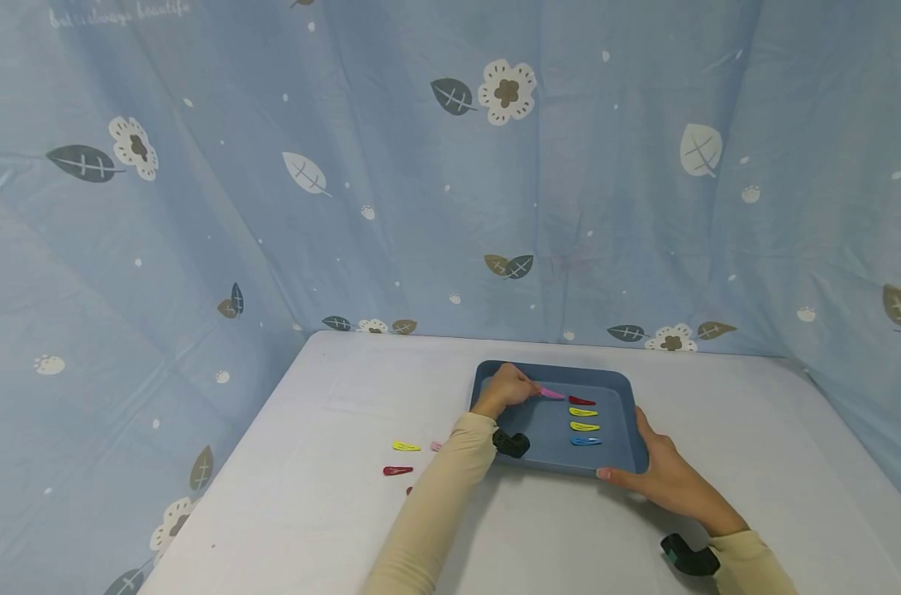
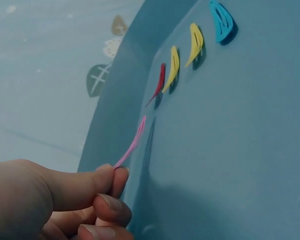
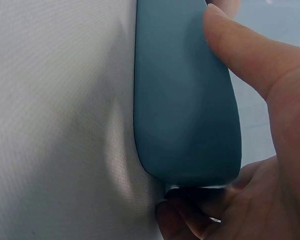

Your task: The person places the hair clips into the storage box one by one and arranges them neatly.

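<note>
Between thumb and forefinger my left hand pinches one end of a pink hair clip, held over the far part of the blue-grey tray. Four snap hair clips lie in a column to its right: a red hair clip, a yellow hair clip, another yellow hair clip and a blue hair clip. My right hand grips the tray's near right corner, thumb along the front wall and fingers around the right side.
Left of the tray, on the white table, lie a yellow hair clip, a red hair clip and a pale pink clip. Another red piece is partly hidden by my left sleeve. A patterned blue curtain stands behind.
</note>
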Demonstrator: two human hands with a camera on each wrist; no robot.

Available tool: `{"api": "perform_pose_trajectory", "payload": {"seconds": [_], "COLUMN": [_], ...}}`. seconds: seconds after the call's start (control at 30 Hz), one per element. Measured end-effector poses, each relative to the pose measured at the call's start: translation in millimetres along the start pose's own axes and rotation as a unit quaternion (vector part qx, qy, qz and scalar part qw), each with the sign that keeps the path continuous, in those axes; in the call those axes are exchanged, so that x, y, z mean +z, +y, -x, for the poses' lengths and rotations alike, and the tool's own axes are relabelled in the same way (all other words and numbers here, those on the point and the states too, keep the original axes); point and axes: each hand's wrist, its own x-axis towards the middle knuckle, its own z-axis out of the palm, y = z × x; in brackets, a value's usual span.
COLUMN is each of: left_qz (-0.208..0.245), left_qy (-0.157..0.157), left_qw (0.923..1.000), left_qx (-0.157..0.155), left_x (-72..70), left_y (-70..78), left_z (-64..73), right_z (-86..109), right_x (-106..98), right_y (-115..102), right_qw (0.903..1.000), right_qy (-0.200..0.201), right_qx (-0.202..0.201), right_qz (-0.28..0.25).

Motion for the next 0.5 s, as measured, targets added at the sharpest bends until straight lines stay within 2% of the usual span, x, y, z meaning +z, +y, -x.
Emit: {"api": "perform_pose_trajectory", "payload": {"seconds": [0.5], "left_qz": [-0.071], "left_qy": [0.034], "left_qw": [0.9969], "left_qx": [0.003], "left_x": [4.8], "left_y": [2.9], "left_z": [0.4], "right_z": [-0.7], "right_x": [-0.7], "right_y": [-0.6], "right_qw": [1.0], "right_qy": [0.001], "right_qx": [-0.002], "right_qz": [0.001]}}
